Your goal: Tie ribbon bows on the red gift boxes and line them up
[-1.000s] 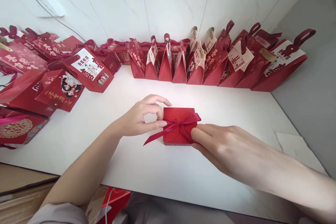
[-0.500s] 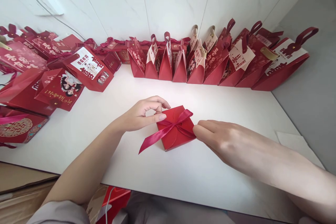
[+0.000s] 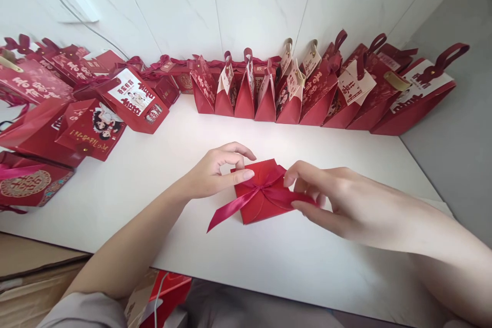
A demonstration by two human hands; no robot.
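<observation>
A small red gift box [image 3: 255, 212] lies flat on the white table, its rounded flaps folded over one another. Around it runs a dark pink ribbon [image 3: 235, 207], tied in a knot at the middle of the top. One tail stretches to the lower left, the other to the right. My left hand [image 3: 219, 171] is at the box's upper left corner, thumb and fingers apart, the thumb over the top. At the box's right side is my right hand [image 3: 330, 195], its thumb and index finger spread around the ribbon's right tail. Whether its other fingers touch the tail is hidden.
A row of red gift boxes [image 3: 284, 107] with strap handles stands along the tiled wall. More boxes [image 3: 92, 128] are piled at the left. A cable [image 3: 84, 28] hangs from the wall socket. Cardboard [image 3: 38, 287] is below the table's front edge.
My right hand has opened from closed fingers at the box's right corner and shifted over the ribbon's right tail, which now shows. The left hand has moved slightly right in view.
</observation>
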